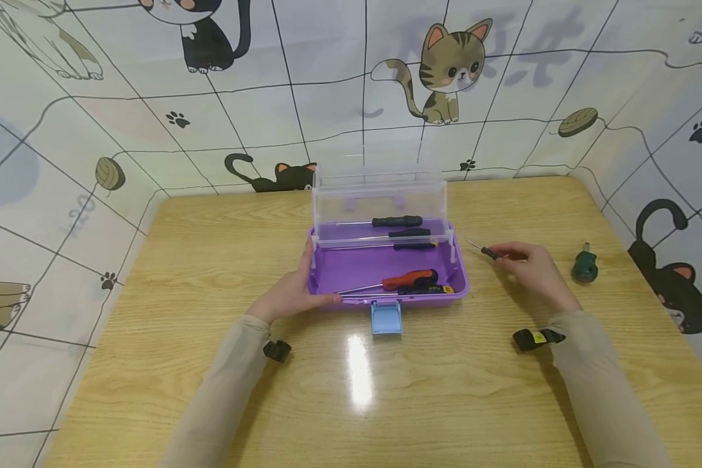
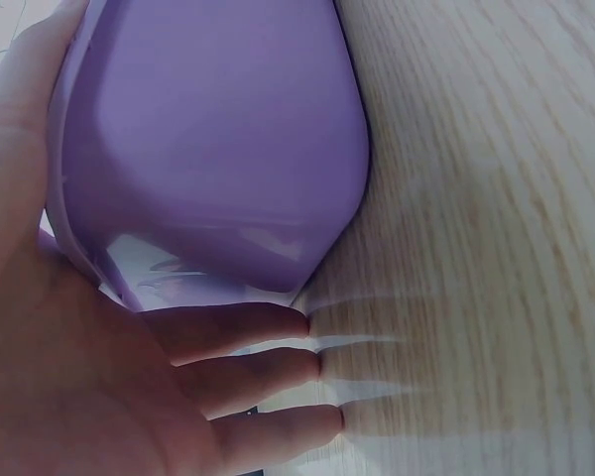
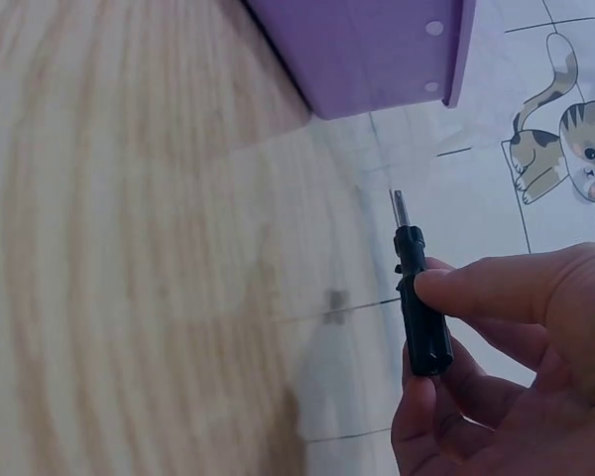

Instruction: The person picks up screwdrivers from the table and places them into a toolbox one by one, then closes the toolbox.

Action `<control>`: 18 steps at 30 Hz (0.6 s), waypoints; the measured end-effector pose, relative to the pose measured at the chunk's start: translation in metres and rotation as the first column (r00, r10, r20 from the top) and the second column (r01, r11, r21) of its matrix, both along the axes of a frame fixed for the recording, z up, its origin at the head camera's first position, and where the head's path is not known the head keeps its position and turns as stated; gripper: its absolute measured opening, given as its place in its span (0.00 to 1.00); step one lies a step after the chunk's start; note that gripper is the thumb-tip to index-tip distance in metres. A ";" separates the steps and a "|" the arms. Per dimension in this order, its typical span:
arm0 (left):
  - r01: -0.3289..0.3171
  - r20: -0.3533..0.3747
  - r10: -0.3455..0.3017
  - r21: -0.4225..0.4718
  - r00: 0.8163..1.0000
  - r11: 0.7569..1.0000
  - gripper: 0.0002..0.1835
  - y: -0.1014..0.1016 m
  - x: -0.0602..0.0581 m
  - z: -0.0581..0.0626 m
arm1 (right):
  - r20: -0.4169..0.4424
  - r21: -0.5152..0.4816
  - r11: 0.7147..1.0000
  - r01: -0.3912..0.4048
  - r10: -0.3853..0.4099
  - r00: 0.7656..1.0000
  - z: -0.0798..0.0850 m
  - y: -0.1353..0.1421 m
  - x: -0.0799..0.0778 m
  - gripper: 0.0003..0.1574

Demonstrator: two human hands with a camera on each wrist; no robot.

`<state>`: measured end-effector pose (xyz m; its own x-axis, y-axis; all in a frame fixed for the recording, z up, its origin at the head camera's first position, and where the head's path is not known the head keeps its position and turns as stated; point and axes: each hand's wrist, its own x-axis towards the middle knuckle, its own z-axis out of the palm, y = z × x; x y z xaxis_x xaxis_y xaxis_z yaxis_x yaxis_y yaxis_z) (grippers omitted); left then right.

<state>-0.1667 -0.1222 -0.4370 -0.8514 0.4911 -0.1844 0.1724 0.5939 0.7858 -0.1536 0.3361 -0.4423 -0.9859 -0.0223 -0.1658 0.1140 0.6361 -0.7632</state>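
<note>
Hands (image 1: 295, 289) (image 1: 532, 268) apart: left touching toolbox (image 1: 351, 266), right pinching screwdriver (image 3: 423, 317).

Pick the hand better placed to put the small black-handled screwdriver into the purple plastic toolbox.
Likely the right hand: it pinches the screwdriver near the right end of the toolbox, while the left hand rests against the opposite end.

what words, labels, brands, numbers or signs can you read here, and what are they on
Nothing reads clearly.
Front black screwdriver: pale lettering, too small to read.
Left wall: faint blue marks, perhaps characters, too blurred.
Right wrist strap: yellow patch, any print too small.
</note>
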 end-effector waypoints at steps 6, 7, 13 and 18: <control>-0.001 -0.006 0.001 -0.003 1.000 1.000 0.73 0.000 0.000 0.001 | -0.041 -0.006 1.000 -0.005 0.005 0.999 0.008 -0.004 0.000 0.21; 0.000 -0.007 0.000 -0.006 1.000 1.000 0.73 0.000 0.000 0.001 | -0.044 -0.006 1.000 -0.002 0.002 0.999 0.009 -0.005 0.000 0.21; 0.002 -0.006 -0.002 -0.011 1.000 1.000 0.73 0.000 0.000 0.001 | -0.079 -0.008 1.000 0.019 -0.020 0.997 0.018 -0.012 -0.003 0.21; -0.002 0.001 0.002 -0.024 1.000 1.000 0.73 0.000 0.000 0.001 | -0.125 -0.010 1.000 0.017 -0.018 0.992 0.026 -0.017 -0.006 0.20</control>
<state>-0.1670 -0.1227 -0.4358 -0.8523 0.4847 -0.1966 0.1706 0.6130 0.7715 -0.1598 0.3190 -0.4166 -0.9991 -0.0059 -0.0415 0.0286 0.6278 -0.7778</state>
